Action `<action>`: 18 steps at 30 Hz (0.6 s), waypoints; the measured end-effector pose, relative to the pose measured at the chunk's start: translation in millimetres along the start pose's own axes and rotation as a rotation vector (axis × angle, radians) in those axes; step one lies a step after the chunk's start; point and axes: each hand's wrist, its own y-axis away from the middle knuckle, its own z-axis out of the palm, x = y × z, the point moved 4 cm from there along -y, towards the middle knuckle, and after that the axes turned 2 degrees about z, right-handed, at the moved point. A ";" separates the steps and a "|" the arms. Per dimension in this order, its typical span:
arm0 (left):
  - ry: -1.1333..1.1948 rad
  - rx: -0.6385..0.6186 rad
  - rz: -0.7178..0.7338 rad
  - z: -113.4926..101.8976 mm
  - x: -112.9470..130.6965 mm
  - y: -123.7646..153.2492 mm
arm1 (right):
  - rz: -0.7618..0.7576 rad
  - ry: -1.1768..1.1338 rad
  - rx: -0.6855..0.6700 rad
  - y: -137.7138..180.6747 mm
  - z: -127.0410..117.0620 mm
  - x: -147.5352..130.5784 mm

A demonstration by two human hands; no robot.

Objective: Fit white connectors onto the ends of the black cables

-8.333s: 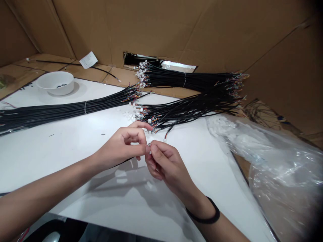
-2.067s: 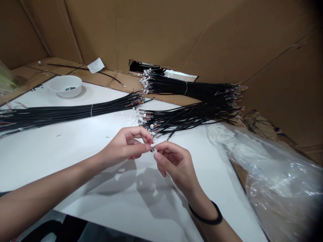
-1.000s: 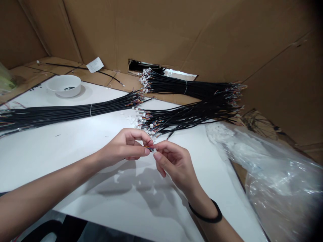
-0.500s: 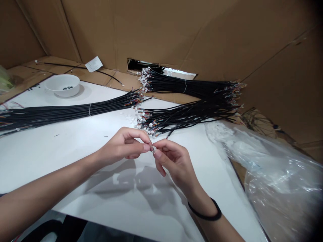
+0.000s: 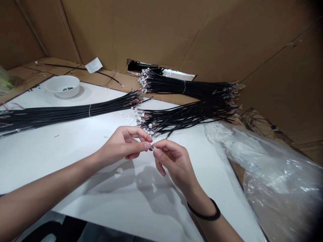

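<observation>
Both my hands meet over the white tabletop, fingertips nearly touching. With thumb and forefinger my left hand [image 5: 128, 143] pinches thin wires, which barely show at the fingertips. My right hand [image 5: 174, 159], with a black band on its wrist, pinches a small white connector [image 5: 153, 148] with coloured strands at it. The fingers cover most of both pieces. Just beyond lies a loose pile of black cables [image 5: 186, 116], their white connectors and bared coloured wires facing my hands. One black cable end sticks out behind my right hand; whether it joins the held piece is hidden.
A tied cable bundle [image 5: 63, 112] lies left, another bundle [image 5: 174, 84] at the back. A white bowl [image 5: 63, 89] holds small dark pieces. Behind are a paper label [image 5: 94, 65] and cardboard walls [image 5: 161, 30]. Clear plastic bags [image 5: 275, 174] cover the right side.
My fingertips have shifted slightly on the small pieces, and coloured strands now show between them. The hands otherwise stay in place, and the surroundings are unchanged.
</observation>
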 end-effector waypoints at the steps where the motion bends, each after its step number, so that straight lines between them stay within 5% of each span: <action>1: 0.006 -0.002 -0.002 0.4 0.2 0.0 | 0.002 -0.001 0.004 0.1 -0.1 0.0; 18: 0.031 -0.151 -0.029 4.8 0.7 1.2 | 0.008 0.008 -0.002 -0.1 -0.4 0.9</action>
